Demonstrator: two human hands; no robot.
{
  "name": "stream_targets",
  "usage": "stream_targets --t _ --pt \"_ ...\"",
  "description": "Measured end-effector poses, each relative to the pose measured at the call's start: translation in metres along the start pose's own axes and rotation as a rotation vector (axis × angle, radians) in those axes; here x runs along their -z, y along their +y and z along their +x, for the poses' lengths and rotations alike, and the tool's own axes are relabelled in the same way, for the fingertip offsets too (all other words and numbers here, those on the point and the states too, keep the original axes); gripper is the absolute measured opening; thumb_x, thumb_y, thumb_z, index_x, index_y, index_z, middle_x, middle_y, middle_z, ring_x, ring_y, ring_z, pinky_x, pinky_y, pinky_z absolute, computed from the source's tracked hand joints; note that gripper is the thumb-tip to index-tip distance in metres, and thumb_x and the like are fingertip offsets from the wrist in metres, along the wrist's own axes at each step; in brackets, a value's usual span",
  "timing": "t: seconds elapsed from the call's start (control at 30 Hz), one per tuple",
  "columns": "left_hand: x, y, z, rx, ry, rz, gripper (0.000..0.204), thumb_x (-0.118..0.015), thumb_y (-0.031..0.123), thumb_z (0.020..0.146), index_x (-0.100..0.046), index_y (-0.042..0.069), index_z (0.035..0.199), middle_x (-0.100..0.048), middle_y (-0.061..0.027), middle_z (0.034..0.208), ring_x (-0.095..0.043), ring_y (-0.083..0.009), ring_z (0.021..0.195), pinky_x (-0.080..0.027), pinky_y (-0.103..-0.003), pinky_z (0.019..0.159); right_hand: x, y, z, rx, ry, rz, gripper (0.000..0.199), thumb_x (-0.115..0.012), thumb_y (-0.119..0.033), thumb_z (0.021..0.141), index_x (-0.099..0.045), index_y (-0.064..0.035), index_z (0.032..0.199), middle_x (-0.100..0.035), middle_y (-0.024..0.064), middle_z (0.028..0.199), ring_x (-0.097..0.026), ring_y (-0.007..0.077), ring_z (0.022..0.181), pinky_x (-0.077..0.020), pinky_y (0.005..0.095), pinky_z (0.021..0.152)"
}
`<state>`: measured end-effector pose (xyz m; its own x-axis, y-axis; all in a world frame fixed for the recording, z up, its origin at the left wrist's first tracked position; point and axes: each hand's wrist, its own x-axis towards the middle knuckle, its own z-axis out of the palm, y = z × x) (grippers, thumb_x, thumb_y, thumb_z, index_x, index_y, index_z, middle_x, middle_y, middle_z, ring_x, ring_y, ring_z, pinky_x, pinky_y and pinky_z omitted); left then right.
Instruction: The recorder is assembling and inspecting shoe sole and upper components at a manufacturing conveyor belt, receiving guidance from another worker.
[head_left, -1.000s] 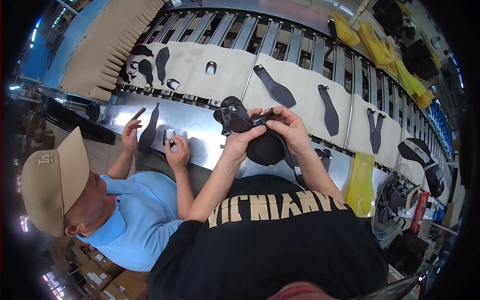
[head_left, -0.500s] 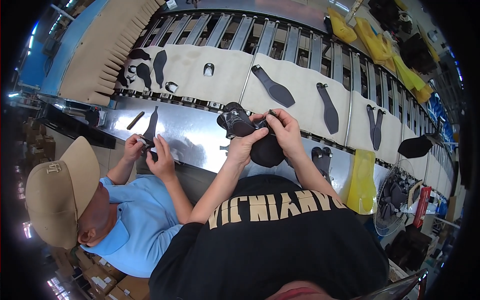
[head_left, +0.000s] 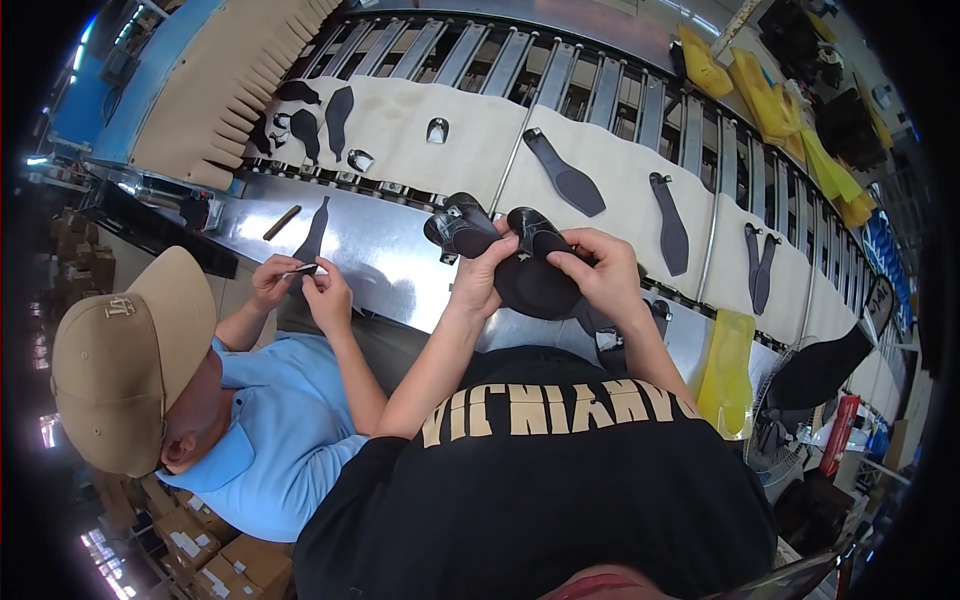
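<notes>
In front of my chest I hold a black insole (head_left: 540, 290) with a glossy black rounded end piece (head_left: 530, 230). My left hand (head_left: 482, 278) pinches its left side near the glossy piece. On the right side my right hand (head_left: 605, 268) grips it, thumb on top. Just beyond my left fingers sits another glossy black piece (head_left: 460, 230); whether my left hand also holds it, I cannot tell. Below my right hand lie more dark insoles (head_left: 608, 342) on the metal ledge, partly hidden by my forearm.
A cream conveyor belt (head_left: 400, 170) runs across ahead, carrying a long insole (head_left: 565, 175), another insole (head_left: 670, 225) and a paired one (head_left: 760, 268). At left a co-worker's hands (head_left: 305, 285) handle a small dark part. A yellow sheet (head_left: 725, 380) hangs over the metal ledge (head_left: 390, 285) at right.
The insole has turned between my hands, its glossy end now facing up and away. My right hand has moved lower and right. A large dark shape at far right has come nearer.
</notes>
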<state>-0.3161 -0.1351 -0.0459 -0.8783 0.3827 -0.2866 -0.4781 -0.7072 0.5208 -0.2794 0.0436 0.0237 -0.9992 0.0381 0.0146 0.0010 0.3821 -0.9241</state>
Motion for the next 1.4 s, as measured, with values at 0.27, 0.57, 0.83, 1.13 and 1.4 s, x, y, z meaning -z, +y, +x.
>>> stream_targets --t 0.27,0.57,0.83,1.13,1.4 --pt "0.005 -0.004 -0.002 -0.023 0.027 -0.028 0.035 -0.061 0.004 0.086 -0.054 0.000 0.120 -0.062 -0.0090 0.110 -0.061 -0.0171 0.099 -0.050 -0.032 0.090 -0.006 -0.006 -0.003 0.275 0.159 -0.313 0.018 -0.075 -0.015 0.072 -0.071 -0.0049 0.087 -0.067 0.0078 0.078 -0.064 0.0253 0.066 -0.0485 0.0326 0.060" --pt "-0.008 0.006 -0.006 -0.019 -0.113 -0.022 0.046 -0.055 0.005 0.085 -0.047 0.001 0.131 -0.057 -0.0155 0.125 -0.058 -0.0218 0.111 -0.046 -0.035 0.098 -0.009 -0.005 -0.004 0.372 0.219 -0.432 0.015 -0.076 -0.016 0.071 -0.071 -0.0081 0.082 -0.065 0.0049 0.073 -0.062 0.0235 0.065 -0.0459 0.0338 0.060" --pt "-0.004 0.017 0.000 -0.056 -0.169 0.155 0.060 -0.057 0.009 0.082 -0.039 0.001 0.139 -0.054 -0.0181 0.130 -0.056 -0.0229 0.113 -0.044 -0.035 0.101 -0.011 -0.011 0.004 0.351 0.193 -0.519 0.014 -0.074 -0.012 0.070 -0.070 -0.0088 0.084 -0.061 0.0048 0.070 -0.061 0.0241 0.065 -0.0471 0.0352 0.060" --pt "0.042 0.005 -0.008 -0.042 -0.002 0.119 0.048 -0.062 0.006 0.078 -0.057 0.003 0.126 -0.059 -0.0091 0.123 -0.056 -0.0148 0.106 -0.044 -0.030 0.095 -0.027 -0.016 0.000 0.363 0.075 -0.512 0.017 -0.071 -0.016 0.073 -0.071 -0.0121 0.090 -0.057 0.0070 0.069 -0.060 0.0278 0.064 -0.0471 0.0378 0.057" --pt "0.088 0.037 -0.085 -0.018 0.125 0.131 0.041 -0.058 0.011 0.084 -0.052 -0.002 0.123 -0.067 -0.0120 0.088 -0.066 -0.0200 0.089 -0.052 -0.030 0.082 -0.001 0.017 -0.018 -0.107 -0.166 -0.251 0.021 -0.069 -0.011 0.083 -0.064 0.0001 0.099 -0.065 0.0085 0.070 -0.057 0.0111 0.060 -0.0450 0.0269 0.057"
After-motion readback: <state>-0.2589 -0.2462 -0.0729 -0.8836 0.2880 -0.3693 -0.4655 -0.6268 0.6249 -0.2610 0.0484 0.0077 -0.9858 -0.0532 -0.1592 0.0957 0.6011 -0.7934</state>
